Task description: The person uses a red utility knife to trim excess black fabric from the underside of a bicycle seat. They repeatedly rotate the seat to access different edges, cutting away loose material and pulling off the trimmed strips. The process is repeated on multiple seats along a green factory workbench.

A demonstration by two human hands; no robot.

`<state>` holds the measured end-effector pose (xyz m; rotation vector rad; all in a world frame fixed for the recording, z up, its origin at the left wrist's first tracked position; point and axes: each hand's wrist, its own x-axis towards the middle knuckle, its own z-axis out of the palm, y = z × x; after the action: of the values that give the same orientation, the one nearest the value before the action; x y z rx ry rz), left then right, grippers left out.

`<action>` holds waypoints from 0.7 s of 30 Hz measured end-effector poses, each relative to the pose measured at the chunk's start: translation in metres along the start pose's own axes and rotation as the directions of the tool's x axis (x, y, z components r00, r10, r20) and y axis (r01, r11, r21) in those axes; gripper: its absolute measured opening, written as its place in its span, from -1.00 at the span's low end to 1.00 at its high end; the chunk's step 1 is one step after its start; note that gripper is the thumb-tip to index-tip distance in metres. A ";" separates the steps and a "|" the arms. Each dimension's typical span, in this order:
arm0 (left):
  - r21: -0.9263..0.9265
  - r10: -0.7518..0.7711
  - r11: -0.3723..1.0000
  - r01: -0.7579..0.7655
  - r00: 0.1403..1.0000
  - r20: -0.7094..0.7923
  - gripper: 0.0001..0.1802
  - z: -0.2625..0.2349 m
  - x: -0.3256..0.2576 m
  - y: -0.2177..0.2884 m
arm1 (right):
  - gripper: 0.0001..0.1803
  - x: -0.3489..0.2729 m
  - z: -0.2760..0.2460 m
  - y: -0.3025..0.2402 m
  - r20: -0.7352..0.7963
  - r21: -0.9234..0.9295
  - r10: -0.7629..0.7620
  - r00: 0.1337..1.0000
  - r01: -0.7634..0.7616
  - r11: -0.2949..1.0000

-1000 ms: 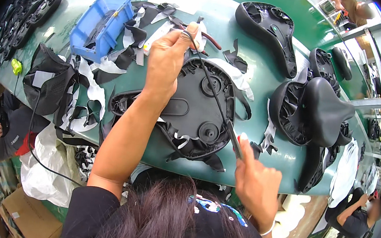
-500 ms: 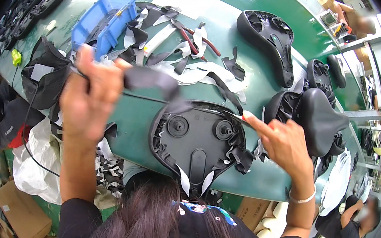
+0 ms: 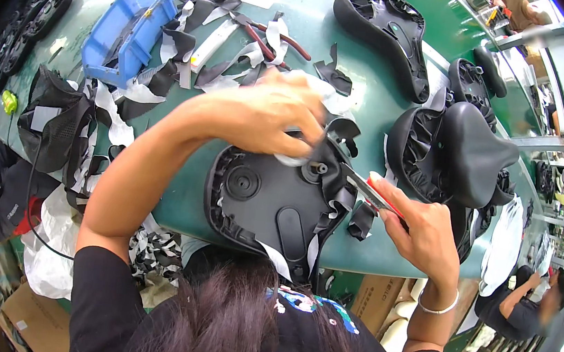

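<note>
At the near edge of the green counter, a black bicycle saddle lies underside up, its narrow nose toward the person, with 2 pale strips flanking that nose. 2 round mounts show on its base. To its right, the right grip is clenched around a utility knife, the blade end by the saddle's right rim. Over the far rim, the left grip is bent and blurred; whether it pinches anything I cannot tell. A black offcut curls just beside it. Farther off, red-handled pliers lie among black and white scraps, between a blue bin on the left and another upturned saddle on the right.
</note>
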<state>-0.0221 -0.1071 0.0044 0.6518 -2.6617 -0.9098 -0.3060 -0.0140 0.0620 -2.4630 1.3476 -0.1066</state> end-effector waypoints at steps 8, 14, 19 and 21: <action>-0.929 -0.659 0.254 -0.270 0.655 -0.371 -0.65 0.004 0.033 0.014 | -0.35 -0.054 0.033 -0.029 -0.024 0.014 0.205 0.978 -0.205 0.979; -0.722 -0.636 0.382 -0.576 0.403 -0.658 -0.68 -0.053 0.005 0.044 | -0.38 -0.079 0.051 -0.075 0.356 0.661 0.629 0.691 -0.662 0.352; -0.302 -0.358 0.882 -0.361 -0.099 -0.928 -0.82 -0.051 -0.051 0.036 | -0.33 -0.103 0.074 -0.069 0.195 0.813 0.602 0.774 -0.471 0.343; -0.336 -0.426 0.899 0.282 0.373 -0.825 -0.70 -0.012 -0.036 0.020 | -0.25 -0.086 0.089 -0.057 -0.014 0.851 0.651 0.759 -0.333 0.406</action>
<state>0.0070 -0.0811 0.0232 1.2757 -1.4812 -0.5567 -0.2882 0.1083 0.0044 -1.1960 1.6247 -0.8572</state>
